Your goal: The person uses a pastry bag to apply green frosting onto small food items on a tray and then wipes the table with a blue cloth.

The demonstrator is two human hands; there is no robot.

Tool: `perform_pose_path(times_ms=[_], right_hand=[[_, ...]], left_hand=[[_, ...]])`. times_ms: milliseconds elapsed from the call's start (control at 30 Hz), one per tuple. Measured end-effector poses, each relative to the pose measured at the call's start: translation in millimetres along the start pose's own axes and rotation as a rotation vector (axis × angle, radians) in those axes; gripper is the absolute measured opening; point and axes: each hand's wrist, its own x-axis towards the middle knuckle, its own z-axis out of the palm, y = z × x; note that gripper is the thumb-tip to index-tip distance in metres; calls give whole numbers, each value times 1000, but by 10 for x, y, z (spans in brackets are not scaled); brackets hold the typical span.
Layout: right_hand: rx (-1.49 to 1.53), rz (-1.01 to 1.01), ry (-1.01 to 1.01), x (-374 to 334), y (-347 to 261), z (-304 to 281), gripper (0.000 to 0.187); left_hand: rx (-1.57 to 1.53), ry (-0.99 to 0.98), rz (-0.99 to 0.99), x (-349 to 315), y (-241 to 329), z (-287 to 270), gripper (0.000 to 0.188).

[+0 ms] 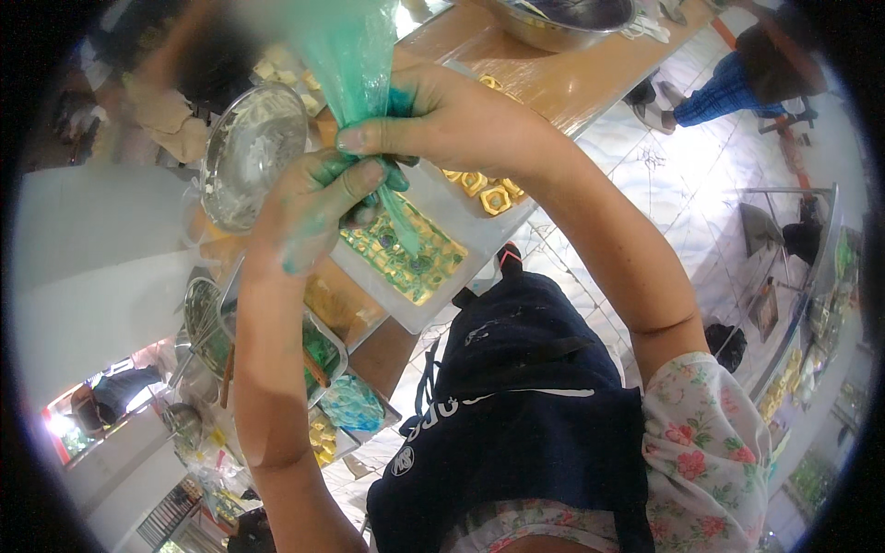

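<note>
You had a pale green, translucent piping bag (355, 69) gripped in your fingers (380, 136), its plastic bunched and creased there. Above your fingers it widened (the top blurred and ran out of view); below them it narrowed to a slim tip, slanting down to their right. Beneath your fingers lay a flat, rectangular yellow slab (433, 281), patterned with green; whether the tip touched it was unclear.
</note>
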Motion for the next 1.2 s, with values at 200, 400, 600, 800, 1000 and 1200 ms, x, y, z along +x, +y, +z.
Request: perform_pose_path(times_ms=[200, 400, 600, 800, 1000, 1200], right_hand=[[-60, -37, 86, 18, 18, 2, 24], [17, 16, 139, 1, 20, -12, 26], [60, 6, 238, -41, 30, 2, 28], [15, 36, 260, -63, -10, -24, 32], [-69, 12, 135, -83, -37, 18, 29], [15, -4, 159, -8, -208, 209, 24]], left_hand=[[114, 62, 51, 37, 11, 11, 21], [142, 125, 81, 53, 41, 100, 20], [181, 94, 65, 97, -14, 94, 20], [267, 146, 71, 73, 36, 154, 19], [241, 102, 128, 32, 0, 64, 18], [295, 137, 91, -158, 195, -67, 14]])
